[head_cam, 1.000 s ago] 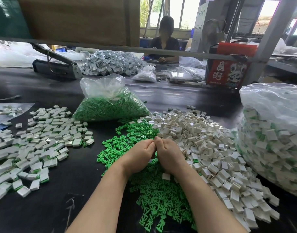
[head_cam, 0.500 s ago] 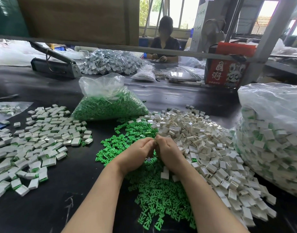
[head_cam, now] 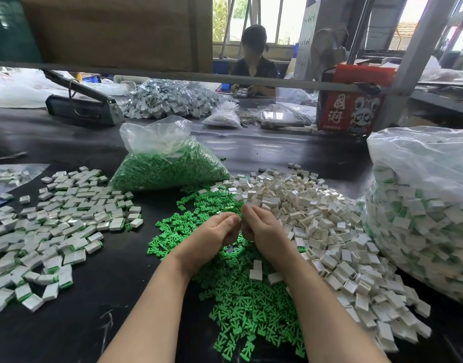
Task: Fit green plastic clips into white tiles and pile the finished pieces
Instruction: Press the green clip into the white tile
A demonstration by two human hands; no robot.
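Over a loose heap of green plastic clips (head_cam: 238, 305), my left hand (head_cam: 212, 235) and my right hand (head_cam: 264, 233) meet at the fingertips. The fingers of both are curled, pinching a small piece that they almost entirely hide. A pile of empty white tiles (head_cam: 316, 218) spreads to the right of my hands. Finished tiles with green edges (head_cam: 62, 226) lie scattered on the left of the black table (head_cam: 94, 297). One white tile (head_cam: 256, 269) lies on the clips by my right wrist.
A clear bag of green clips (head_cam: 167, 166) stands behind my hands. A large clear bag of finished pieces (head_cam: 421, 218) fills the right side. Further back are a sealing machine (head_cam: 81, 106), a red box (head_cam: 351, 111), a low metal bar (head_cam: 172, 74) and a seated person (head_cam: 254, 64).
My hands stay in the same spot with fingertips together. The palms have drawn slightly apart and the fingers have shifted around the hidden piece.
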